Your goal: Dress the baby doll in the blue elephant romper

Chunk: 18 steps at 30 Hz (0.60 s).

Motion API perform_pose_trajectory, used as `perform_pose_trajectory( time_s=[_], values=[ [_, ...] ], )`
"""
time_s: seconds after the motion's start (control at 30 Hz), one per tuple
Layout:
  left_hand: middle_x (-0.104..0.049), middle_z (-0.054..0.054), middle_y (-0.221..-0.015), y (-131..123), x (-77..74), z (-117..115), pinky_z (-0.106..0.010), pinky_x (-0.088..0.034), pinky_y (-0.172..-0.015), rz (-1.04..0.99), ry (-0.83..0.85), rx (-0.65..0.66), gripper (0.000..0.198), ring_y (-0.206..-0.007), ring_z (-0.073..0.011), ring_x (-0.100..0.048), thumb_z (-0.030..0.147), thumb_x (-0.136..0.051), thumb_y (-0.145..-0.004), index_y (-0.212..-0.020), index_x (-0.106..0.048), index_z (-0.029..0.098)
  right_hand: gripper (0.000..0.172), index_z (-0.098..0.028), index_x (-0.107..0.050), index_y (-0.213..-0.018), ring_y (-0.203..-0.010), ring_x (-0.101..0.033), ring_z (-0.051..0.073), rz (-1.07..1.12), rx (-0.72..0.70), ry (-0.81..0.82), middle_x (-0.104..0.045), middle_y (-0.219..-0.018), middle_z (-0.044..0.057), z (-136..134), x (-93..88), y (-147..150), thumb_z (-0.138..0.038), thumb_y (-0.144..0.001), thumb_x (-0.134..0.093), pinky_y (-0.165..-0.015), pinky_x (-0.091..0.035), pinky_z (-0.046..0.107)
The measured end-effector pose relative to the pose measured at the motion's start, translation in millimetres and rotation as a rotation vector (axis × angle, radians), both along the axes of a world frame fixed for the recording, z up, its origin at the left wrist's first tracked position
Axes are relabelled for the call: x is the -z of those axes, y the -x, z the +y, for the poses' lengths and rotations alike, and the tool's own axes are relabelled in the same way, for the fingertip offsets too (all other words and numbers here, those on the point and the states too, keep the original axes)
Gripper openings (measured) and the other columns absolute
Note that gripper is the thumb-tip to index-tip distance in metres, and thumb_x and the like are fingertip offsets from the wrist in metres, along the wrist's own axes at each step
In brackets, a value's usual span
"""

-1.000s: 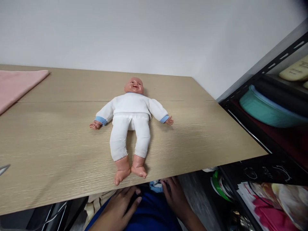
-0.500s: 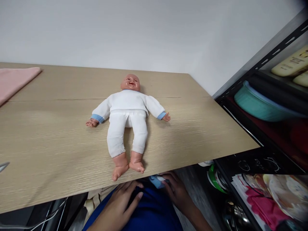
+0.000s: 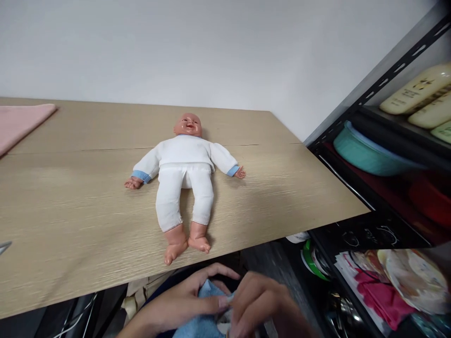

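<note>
Below the table's front edge, my left hand is closed on a light blue cloth, with the thumb over its top. My right hand is curled against the cloth's right side, its fingers pinching the edge near the left thumb. A whitish patch shows between the hands; its kind is unclear. On the table, a baby doll in a white top and trousers with blue cuffs lies face up, arms spread and bare feet toward me. Neither hand touches the doll.
A wooden table meets a white wall. Pink cloth lies at the far left, and a grey pointed tip shows at the left edge. On the right, a black shelf holds bottles, a teal basin and a pink item.
My hands have come together at the light blue cloth, which has moved up into fuller view. Before, only the right hand held it, while the left rested on my lap. The view shifted slightly.
</note>
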<state>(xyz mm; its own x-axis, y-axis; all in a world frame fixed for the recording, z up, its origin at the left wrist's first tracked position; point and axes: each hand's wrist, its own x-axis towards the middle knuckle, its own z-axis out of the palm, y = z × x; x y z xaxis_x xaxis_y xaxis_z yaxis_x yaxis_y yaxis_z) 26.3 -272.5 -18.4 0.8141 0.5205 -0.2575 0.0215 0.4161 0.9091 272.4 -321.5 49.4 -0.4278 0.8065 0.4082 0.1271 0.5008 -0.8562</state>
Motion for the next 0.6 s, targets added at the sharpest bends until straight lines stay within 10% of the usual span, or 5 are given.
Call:
perform_pose_trajectory(
  time_s=[0.13, 0.3, 0.47, 0.6],
  values=[
    [-0.075, -0.002, -0.112, 1.6, -34.1, 4.5, -0.025, -0.056, -0.083, -0.170, -0.001, -0.210, 0.036, -0.089, -0.0136, -0.068, 0.047, -0.085, -0.101, -0.132, -0.071, 0.034, 0.040, -0.035, -0.064, -0.143, -0.117, -0.077, 0.026, -0.001, 0.295, 0.015, -0.074, -0.125, 0.009, 10.6, -2.0, -10.0, -0.059, -0.111, -0.062, -0.099, -0.068, 0.038],
    [-0.079, 0.003, -0.104, 12.4, -71.5, 36.7, -0.016, -0.054, -0.077, -0.326, -0.190, -0.434, 0.023, -0.085, -0.0105, -0.068, 0.037, -0.087, -0.102, -0.117, -0.071, 0.035, 0.097, -0.038, -0.038, -0.171, -0.132, -0.075, 0.032, -0.175, 0.107, 0.148, -0.071, -0.149, 0.013, 35.6, -17.5, -5.8, -0.058, -0.093, -0.090, -0.109, -0.066, 0.044],
    [-0.076, 0.003, -0.103, 19.6, -113.9, 105.8, -0.012, -0.054, -0.076, -0.273, -0.505, -0.481, 0.027, -0.085, -0.0081, -0.069, 0.025, -0.085, -0.103, -0.125, -0.072, 0.033, 0.033, -0.028, -0.071, -0.123, -0.080, -0.073, 0.017, -0.249, 0.149, 0.066, -0.077, -0.096, -0.002, 98.6, -68.2, 8.1, -0.040, -0.098, -0.088, -0.076, -0.061, 0.028],
    [-0.069, 0.000, -0.105, 31.4, -159.4, 161.8, -0.023, -0.059, -0.086, -0.223, -0.773, -0.329, 0.044, -0.092, -0.0142, -0.069, 0.024, -0.081, -0.104, -0.146, -0.067, 0.031, 0.022, -0.025, -0.071, -0.113, -0.073, -0.066, 0.014, -0.199, 0.135, -0.157, -0.073, -0.088, -0.004, 153.7, -110.7, 7.4, -0.039, -0.101, -0.085, -0.073, -0.056, 0.027]
  ],
)
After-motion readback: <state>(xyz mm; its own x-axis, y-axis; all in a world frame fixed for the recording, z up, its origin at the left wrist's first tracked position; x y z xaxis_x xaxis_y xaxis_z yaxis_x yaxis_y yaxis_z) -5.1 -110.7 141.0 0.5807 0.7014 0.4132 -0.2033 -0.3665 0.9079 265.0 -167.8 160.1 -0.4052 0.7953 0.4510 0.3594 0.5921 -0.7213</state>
